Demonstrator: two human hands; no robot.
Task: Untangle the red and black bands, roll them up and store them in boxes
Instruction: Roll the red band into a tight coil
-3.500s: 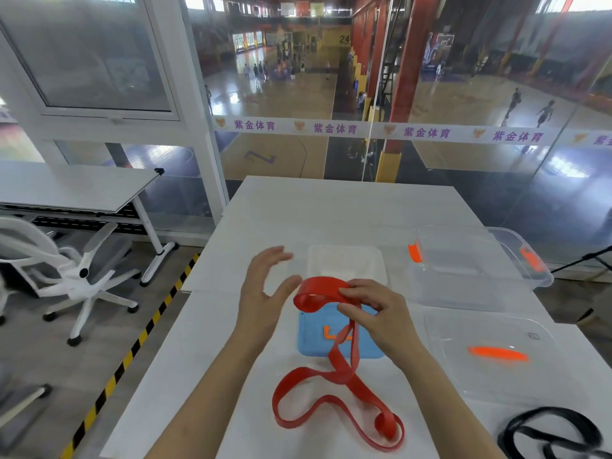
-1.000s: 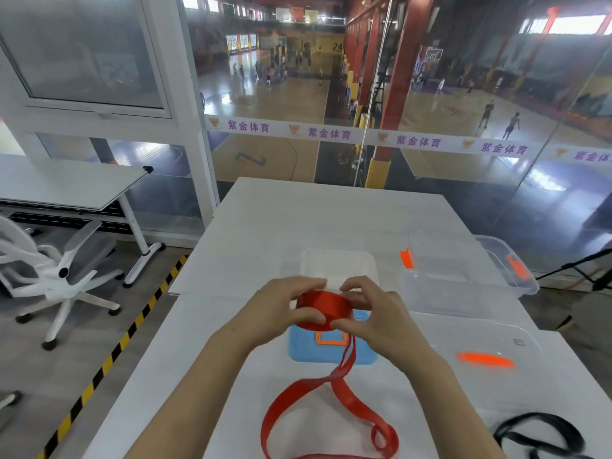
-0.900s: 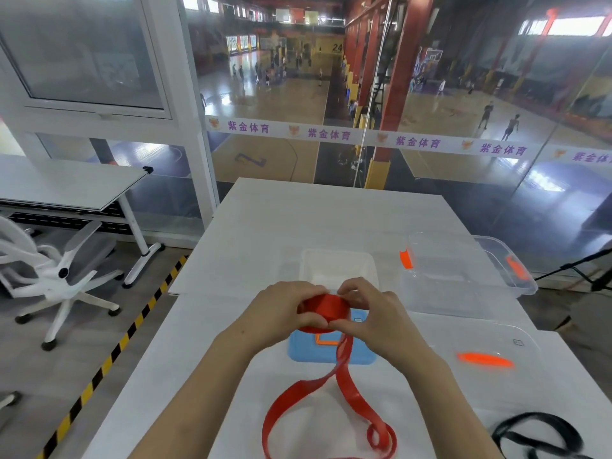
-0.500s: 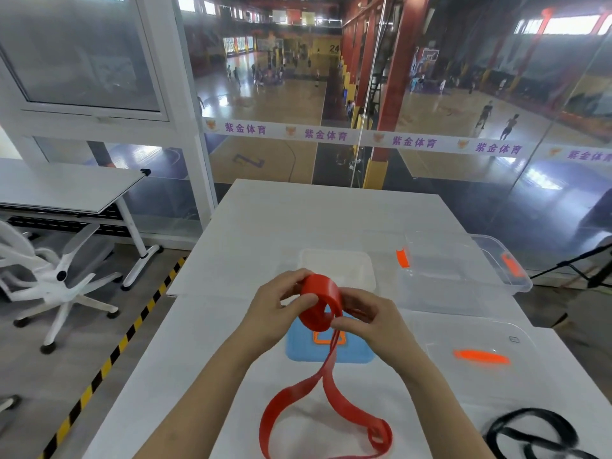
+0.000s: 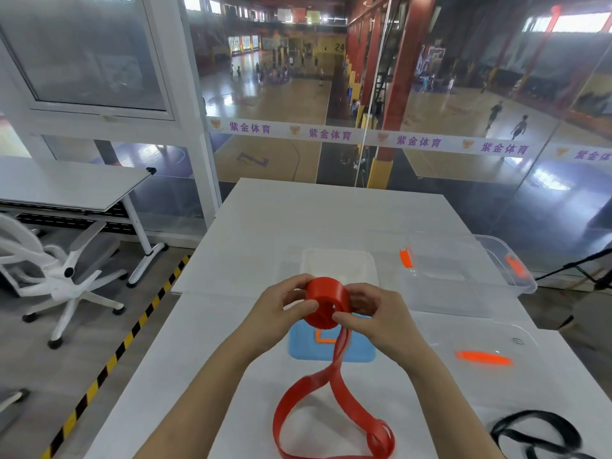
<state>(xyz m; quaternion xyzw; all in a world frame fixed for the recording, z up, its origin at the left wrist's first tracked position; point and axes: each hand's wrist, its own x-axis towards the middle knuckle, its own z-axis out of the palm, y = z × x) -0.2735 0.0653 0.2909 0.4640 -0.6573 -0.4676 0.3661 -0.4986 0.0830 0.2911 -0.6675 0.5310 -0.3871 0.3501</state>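
Observation:
A red band (image 5: 326,304) is partly wound into a thick roll held above the white table (image 5: 298,220). My left hand (image 5: 284,308) grips the roll from the left, thumb on its front. My right hand (image 5: 371,313) pinches it from the right. The loose tail hangs down and loops on the table near the front edge. A black band (image 5: 536,435) lies tangled at the front right. A small white box (image 5: 337,265) sits just behind the roll, and a blue lid (image 5: 331,346) lies below it.
A large clear box (image 5: 470,276) with orange clips stands at the right. Its clear lid (image 5: 480,352) with an orange handle lies in front of it. A glass wall is beyond the table. A white office chair and a second table stand on the left.
The roll has grown thicker as both hands wound more band onto it. The loose tail on the table has become shorter.

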